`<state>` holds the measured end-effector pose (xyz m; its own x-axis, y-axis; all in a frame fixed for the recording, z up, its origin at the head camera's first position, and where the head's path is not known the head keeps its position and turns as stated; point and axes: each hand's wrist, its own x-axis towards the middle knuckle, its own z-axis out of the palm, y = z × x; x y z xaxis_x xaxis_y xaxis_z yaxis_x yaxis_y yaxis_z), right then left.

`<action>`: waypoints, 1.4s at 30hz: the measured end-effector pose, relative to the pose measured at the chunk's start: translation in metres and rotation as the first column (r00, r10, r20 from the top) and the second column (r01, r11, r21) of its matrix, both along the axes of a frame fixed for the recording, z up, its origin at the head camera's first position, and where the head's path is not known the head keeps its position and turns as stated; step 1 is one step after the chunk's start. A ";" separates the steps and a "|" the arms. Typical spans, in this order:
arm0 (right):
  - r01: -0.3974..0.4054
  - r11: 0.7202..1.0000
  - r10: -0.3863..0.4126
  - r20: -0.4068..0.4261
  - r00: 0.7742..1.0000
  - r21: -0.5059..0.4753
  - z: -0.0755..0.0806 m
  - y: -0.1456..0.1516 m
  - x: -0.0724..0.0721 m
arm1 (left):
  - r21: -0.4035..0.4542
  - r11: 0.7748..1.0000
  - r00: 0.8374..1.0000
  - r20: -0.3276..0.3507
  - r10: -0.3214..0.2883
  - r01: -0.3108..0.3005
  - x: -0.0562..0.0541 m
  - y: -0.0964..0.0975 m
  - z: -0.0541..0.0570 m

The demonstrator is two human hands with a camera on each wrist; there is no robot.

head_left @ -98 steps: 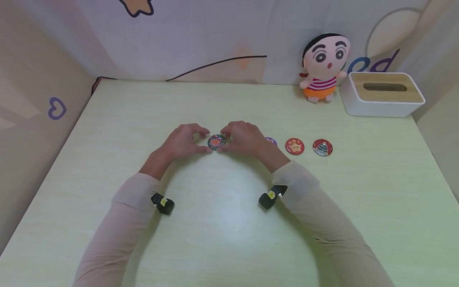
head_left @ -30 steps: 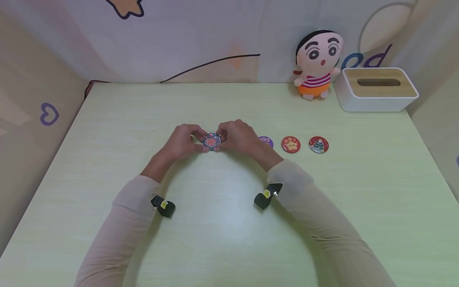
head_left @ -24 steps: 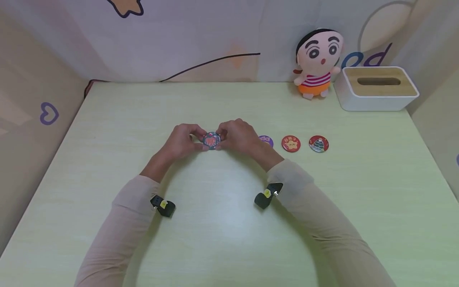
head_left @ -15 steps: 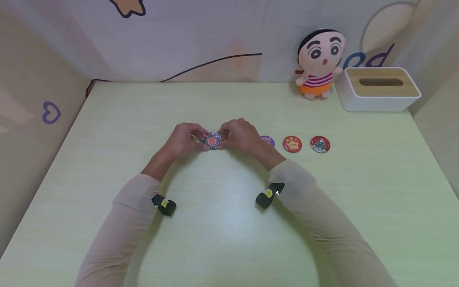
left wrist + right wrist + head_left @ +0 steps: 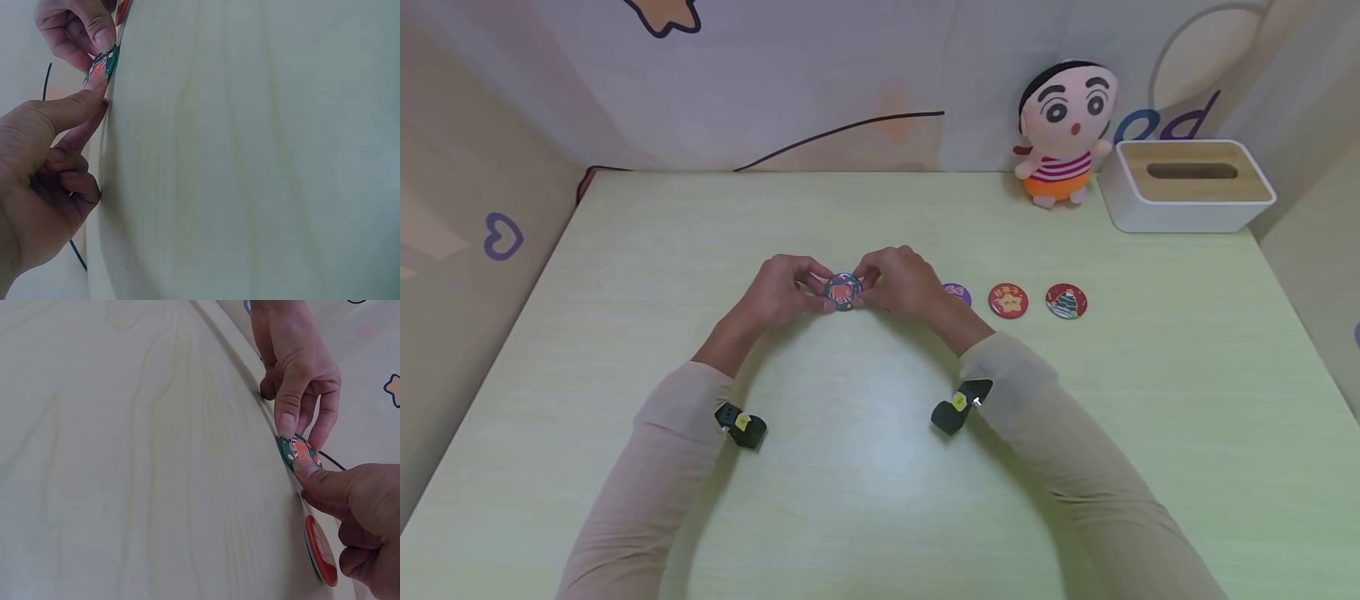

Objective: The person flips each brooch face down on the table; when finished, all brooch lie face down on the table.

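Observation:
A round dark green button badge with an orange-red figure is held between both hands in the head view. My left hand pinches its left edge with thumb and fingers. On the opposite edge, my right hand pinches it the same way. The right wrist view shows both thumbs on the face of the green badge. Partly hidden behind my right wrist lies a purple badge. Further right are a red badge with a yellow star and a red badge with a tree.
At the back right of the pale table sits a plush doll. Beside it stands a white tissue box with a wooden lid. A printed cloth hangs behind the table's back edge.
Both hands have closed in from around the green badge to pinch its edges. The badge now sits slightly higher in the view, its face tilted a little differently. The other badges stay in their row.

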<state>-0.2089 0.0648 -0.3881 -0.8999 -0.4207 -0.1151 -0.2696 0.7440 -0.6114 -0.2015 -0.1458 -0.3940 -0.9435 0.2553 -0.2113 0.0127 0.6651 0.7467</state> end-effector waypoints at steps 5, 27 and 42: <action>0.000 1.000 0.000 0.000 1.000 -0.003 0.000 0.000 0.000 | 0.003 1.000 1.000 -0.010 0.001 -0.001 0.000 0.001 -0.001; 0.006 1.000 -0.006 0.016 1.000 0.021 0.003 -0.001 -0.004 | 0.019 1.000 0.999 -0.045 0.009 -0.008 -0.001 0.000 0.000; 0.021 1.000 -0.022 -0.054 0.998 -0.010 0.001 0.000 -0.007 | 0.059 0.998 0.995 -0.099 0.014 -0.008 -0.004 0.001 -0.002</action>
